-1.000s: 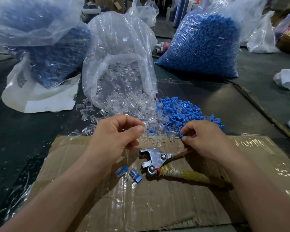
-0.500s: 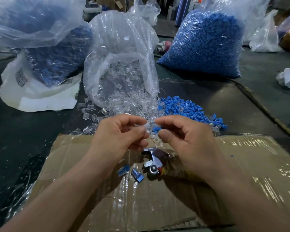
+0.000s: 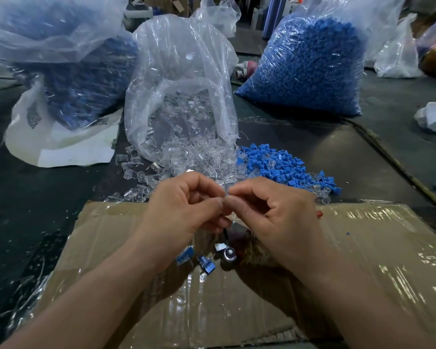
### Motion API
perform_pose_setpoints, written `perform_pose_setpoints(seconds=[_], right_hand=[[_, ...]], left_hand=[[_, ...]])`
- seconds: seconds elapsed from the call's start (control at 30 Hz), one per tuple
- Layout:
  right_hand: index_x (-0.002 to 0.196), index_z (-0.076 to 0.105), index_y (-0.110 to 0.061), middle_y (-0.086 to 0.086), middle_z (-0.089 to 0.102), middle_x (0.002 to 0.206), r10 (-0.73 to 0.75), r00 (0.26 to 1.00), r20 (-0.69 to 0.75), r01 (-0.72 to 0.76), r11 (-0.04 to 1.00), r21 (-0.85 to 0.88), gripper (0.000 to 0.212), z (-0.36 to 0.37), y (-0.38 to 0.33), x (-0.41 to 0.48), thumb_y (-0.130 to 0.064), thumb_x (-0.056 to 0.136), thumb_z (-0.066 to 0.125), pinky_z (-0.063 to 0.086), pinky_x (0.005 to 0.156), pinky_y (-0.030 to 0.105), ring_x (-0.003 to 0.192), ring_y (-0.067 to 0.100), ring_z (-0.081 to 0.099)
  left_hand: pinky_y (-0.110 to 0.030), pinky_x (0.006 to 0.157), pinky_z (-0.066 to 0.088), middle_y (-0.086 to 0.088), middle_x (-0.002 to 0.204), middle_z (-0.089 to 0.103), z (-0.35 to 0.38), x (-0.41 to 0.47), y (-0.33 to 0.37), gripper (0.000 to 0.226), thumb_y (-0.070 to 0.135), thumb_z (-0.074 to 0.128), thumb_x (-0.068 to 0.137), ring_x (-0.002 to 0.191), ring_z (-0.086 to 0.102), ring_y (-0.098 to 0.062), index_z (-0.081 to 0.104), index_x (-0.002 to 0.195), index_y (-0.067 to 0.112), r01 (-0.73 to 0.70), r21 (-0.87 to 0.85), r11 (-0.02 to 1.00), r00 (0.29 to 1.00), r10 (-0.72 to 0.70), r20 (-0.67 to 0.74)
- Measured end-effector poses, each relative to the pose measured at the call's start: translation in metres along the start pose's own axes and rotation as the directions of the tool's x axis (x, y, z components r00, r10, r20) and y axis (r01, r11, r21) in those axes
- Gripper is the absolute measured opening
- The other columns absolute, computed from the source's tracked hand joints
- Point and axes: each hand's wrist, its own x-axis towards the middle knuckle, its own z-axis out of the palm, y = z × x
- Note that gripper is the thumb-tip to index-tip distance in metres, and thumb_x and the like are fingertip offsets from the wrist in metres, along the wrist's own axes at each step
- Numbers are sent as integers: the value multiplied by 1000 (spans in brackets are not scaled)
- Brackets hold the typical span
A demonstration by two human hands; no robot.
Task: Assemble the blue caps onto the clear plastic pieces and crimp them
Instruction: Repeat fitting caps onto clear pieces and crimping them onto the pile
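Observation:
My left hand (image 3: 184,207) and my right hand (image 3: 275,212) meet fingertip to fingertip above the cardboard sheet (image 3: 363,260). The left pinches a small clear plastic piece, the right pinches a blue cap against it; both parts are almost hidden by the fingers. A loose pile of blue caps (image 3: 285,165) lies just beyond the hands. Clear pieces (image 3: 186,154) spill from an open clear bag (image 3: 181,71). The metal crimping pliers (image 3: 228,255) lie on the cardboard under my hands, mostly covered. Two assembled blue-capped pieces (image 3: 199,260) lie beside the pliers.
A large bag of blue caps (image 3: 310,64) stands at the back right. Another bag with blue parts (image 3: 68,71) sits on white sheeting at the back left. White bags (image 3: 398,54) and cloth lie at the far right. The surface is dark.
My right hand left the blue cap pile and came left to meet the left hand. The fingertips have closed together over the two small parts.

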Motion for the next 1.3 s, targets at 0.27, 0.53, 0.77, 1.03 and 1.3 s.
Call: perform_pose_setpoints(seconds=[0.27, 0.53, 0.77, 1.03, 1.3], right_hand=[[101, 70, -11, -13, 63, 94, -8, 995, 102, 3, 999, 55, 26, -5, 9, 1, -20, 77, 67, 47, 81, 11, 91, 1, 60], [99, 66, -26, -16, 68, 89, 120, 991, 59, -133, 937, 323, 29, -3, 10, 0, -23, 70, 71, 53, 75, 19, 83, 1, 66], [90, 68, -27, -9, 71, 84, 155, 986, 56, -165, 905, 393, 22, -2, 9, -1, -23, 69, 73, 55, 71, 22, 77, 5, 68], [96, 68, -18, -8, 71, 84, 129, 991, 43, -135, 926, 353, 27, -4, 10, -2, -21, 69, 72, 55, 69, 20, 76, 3, 68], [98, 66, -20, -11, 67, 87, 47, 997, 67, -63, 960, 273, 29, -2, 9, -3, -22, 70, 72, 52, 73, 16, 79, -1, 66]], left_hand=[[-24, 52, 55, -12, 64, 69, -2, 2, -1, 16, 8, 64, 67, 53, 66, -18, 64, 83, 7, 34, -44, 998, 999, -35, -11], [-23, 48, 53, -14, 64, 68, -4, 0, 0, 11, 8, 65, 61, 53, 66, -21, 70, 68, 16, 92, -163, 982, 995, -82, 64], [-23, 47, 52, -11, 61, 68, -4, 0, 2, 14, 11, 66, 59, 51, 66, -19, 72, 66, 21, 78, -168, 983, 994, -64, 89], [-23, 51, 53, -9, 65, 70, -5, -1, 1, 16, 21, 73, 55, 54, 66, -18, 71, 70, 17, 70, -100, 992, 997, -66, 43], [-19, 45, 49, -10, 56, 65, -5, 1, 1, 12, 17, 71, 50, 45, 61, -16, 71, 61, 15, 73, -95, 993, 997, -74, -9]])
